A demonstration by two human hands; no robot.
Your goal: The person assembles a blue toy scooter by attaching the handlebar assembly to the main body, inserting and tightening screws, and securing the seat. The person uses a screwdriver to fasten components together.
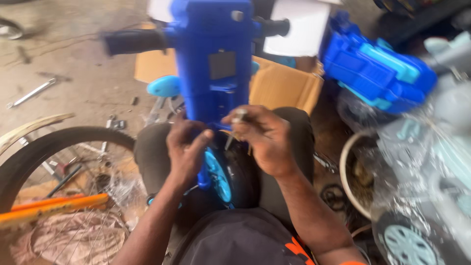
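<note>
Pinching a small bolt (239, 117), the right hand (265, 142) fingers meet the blue toy frame (212, 54).

- A bright blue toy vehicle front (211, 54) with black handlebar grips (132, 41) is seen at top centre.
- A black wheel with a light blue hub (218, 174) is shown at centre.
- Brown cardboard (279, 86) is seen behind.
- An orange bar (54, 206) lies at lower left.
- A blue and turquoise toy body (378, 71) is seen at upper right.

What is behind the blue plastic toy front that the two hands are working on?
Behind the blue toy front lies a flattened cardboard box on the floor. The toy covers the box's middle, so anything lying there is hidden.
</note>
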